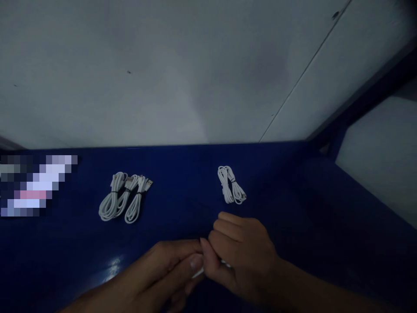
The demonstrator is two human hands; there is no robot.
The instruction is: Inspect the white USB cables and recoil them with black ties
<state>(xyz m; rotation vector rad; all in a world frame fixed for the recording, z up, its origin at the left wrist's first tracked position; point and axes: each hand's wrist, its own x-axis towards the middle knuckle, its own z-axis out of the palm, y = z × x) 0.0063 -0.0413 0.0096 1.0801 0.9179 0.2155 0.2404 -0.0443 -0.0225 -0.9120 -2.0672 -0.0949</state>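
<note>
- The left hand (166, 271) and the right hand (243, 256) meet low in the middle of the view, fingertips touching, over the blue table (309, 226).
- Between them shows a short run of white cable (199, 272), with another sliver of white under the right palm; both hands are closed on it, the left pinching it between thumb and forefinger, the right curled round the rest.
- Most of that cable is hidden inside the fists and the light is dim, so it is probably a loose charging lead being gathered, though I cannot tell how much of it is already coiled.
- Farther back on the table lie finished pieces: a group of tied cable bundles (125, 198) to the left, side by side and touching, and a single tied bundle (231, 184) just beyond the right hand, well apart from the group.
- Judging by these, the step in hand is the winding or tying of one more lead.
- The next move calls for a steady pinch from the left hand, so that the loops do not spring open while the right works the cable round.
- A pixelated patch sits at the far left edge; what it covers cannot be made out.
</note>
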